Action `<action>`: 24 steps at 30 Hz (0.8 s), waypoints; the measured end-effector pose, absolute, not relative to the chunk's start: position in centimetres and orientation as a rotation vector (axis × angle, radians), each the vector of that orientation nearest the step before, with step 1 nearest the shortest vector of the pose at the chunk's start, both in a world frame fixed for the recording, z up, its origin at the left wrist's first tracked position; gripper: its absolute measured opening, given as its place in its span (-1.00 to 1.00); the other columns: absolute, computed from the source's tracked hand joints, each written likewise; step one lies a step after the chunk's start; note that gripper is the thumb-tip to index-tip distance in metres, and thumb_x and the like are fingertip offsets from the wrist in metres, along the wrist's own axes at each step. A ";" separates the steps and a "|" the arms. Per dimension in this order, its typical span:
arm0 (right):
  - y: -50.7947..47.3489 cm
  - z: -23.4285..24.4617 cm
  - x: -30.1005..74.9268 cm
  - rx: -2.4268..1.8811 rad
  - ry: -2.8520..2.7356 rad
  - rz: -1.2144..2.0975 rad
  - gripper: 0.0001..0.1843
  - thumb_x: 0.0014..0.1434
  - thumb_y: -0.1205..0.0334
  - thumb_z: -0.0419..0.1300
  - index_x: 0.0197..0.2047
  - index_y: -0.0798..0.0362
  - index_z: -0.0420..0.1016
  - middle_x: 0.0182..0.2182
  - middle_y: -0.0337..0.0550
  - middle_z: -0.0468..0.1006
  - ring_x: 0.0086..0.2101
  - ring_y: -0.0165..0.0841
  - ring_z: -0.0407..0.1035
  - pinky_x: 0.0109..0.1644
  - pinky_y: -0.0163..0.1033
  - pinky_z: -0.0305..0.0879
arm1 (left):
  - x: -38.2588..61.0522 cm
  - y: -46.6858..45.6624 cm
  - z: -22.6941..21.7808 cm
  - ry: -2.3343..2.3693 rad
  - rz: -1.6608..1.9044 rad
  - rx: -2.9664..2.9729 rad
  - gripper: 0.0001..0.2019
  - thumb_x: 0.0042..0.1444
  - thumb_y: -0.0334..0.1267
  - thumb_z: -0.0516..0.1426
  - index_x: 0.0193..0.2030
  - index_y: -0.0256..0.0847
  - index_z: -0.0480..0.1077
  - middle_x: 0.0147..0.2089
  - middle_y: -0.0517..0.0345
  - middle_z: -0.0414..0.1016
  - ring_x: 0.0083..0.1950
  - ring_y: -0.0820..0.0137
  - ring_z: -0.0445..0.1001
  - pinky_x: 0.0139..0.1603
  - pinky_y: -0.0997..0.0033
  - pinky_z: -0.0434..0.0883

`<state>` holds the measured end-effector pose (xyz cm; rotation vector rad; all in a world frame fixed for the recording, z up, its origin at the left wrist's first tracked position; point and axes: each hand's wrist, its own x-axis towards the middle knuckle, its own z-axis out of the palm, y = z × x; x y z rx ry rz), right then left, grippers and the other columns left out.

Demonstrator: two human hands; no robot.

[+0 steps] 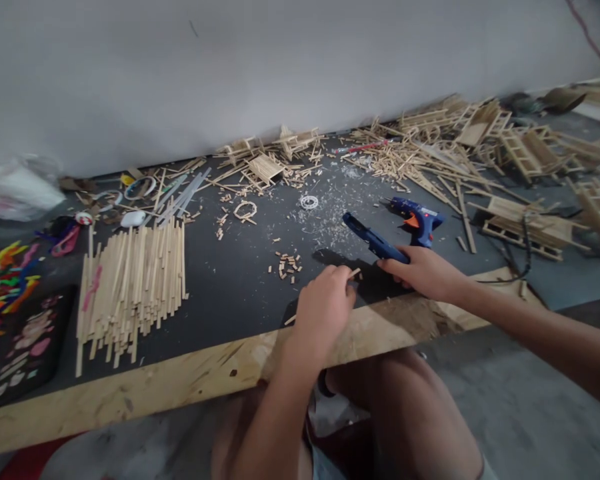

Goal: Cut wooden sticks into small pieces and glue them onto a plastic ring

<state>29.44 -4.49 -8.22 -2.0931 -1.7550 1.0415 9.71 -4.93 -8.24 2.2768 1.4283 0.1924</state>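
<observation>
My left hand [325, 300] is closed around a thin wooden stick [354, 273], whose short end pokes out past the fingertips toward the right. Another bit of stick shows below the wrist on the left. In my right hand [425, 272] is a blue hand cutter [373, 240], its long head pointing up and left, apart from the stick. Fingers hide most of its handle. A little ahead of my left hand lie several short cut stick pieces [287, 265]. Just beyond my right hand, a blue glue gun [419, 220] with an orange trigger rests on the table.
A stack of long wooden sticks [135, 280] lies left, beside a dark phone-like case [30, 340] and colourful pipe cleaners [3, 287]. Wooden rings, a white ring [309, 202] and scraps occupy the middle. Small wooden models [525, 223] crowd the right. A pale wooden edge [180, 387] borders the table.
</observation>
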 end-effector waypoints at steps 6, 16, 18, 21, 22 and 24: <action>-4.4 -8.2 29.4 -2.085 -1.720 1.044 -0.67 0.09 -0.04 0.02 -0.37 0.05 0.40 -0.57 -0.21 0.47 -0.56 -0.40 0.34 -0.55 -0.36 0.13 | 9.7 -3.8 -8.2 1.394 0.215 2.261 -0.71 0.11 -0.14 0.07 -0.02 -0.06 0.32 -0.16 0.10 0.42 -0.19 0.25 0.45 -0.29 0.36 0.31; -4.4 -8.5 29.6 -2.080 -1.714 1.059 -0.64 0.08 -0.08 0.01 -0.43 0.05 0.38 -0.59 -0.21 0.45 -0.58 -0.40 0.33 -0.57 -0.36 0.11 | 11.4 -3.6 -8.5 1.467 0.200 2.310 -0.80 0.18 -0.25 -0.06 -0.23 -0.16 0.38 -0.24 0.06 0.42 -0.24 0.27 0.44 -0.33 0.36 0.29; -4.3 -8.6 29.7 -2.079 -1.712 1.069 -0.62 0.08 -0.09 0.01 -0.39 0.06 0.40 -0.59 -0.22 0.45 -0.59 -0.41 0.32 -0.57 -0.36 0.11 | 10.4 -3.3 -8.1 1.549 0.202 2.261 -0.81 0.18 -0.25 -0.04 -0.26 -0.18 0.38 -0.27 0.03 0.44 -0.26 0.27 0.44 -0.33 0.36 0.28; -4.3 -8.9 29.8 -2.068 -1.718 1.080 -0.59 0.08 -0.13 0.01 -0.39 0.05 0.40 -0.58 -0.21 0.46 -0.60 -0.41 0.32 -0.57 -0.35 0.11 | 8.1 -2.7 -7.4 1.666 0.217 2.186 -0.79 0.18 -0.23 -0.04 -0.33 -0.19 0.39 -0.30 0.01 0.46 -0.30 0.28 0.43 -0.36 0.36 0.25; -4.3 -8.9 29.8 -2.070 -1.719 1.082 -0.58 0.08 -0.14 0.00 -0.40 0.05 0.39 -0.58 -0.21 0.46 -0.60 -0.41 0.32 -0.58 -0.35 0.12 | 7.3 -2.5 -7.2 1.708 0.222 2.159 -0.79 0.17 -0.23 -0.03 -0.34 -0.19 0.39 -0.31 0.01 0.47 -0.30 0.28 0.42 -0.36 0.37 0.25; -4.3 -9.1 29.9 -2.087 -1.719 1.078 -0.57 0.07 -0.16 0.00 -0.44 0.05 0.37 -0.58 -0.20 0.47 -0.60 -0.41 0.32 -0.58 -0.35 0.12 | 5.9 -2.1 -7.0 1.775 0.249 2.106 -0.81 0.15 -0.25 -0.02 -0.33 -0.19 0.40 -0.29 0.02 0.47 -0.28 0.28 0.42 -0.35 0.37 0.24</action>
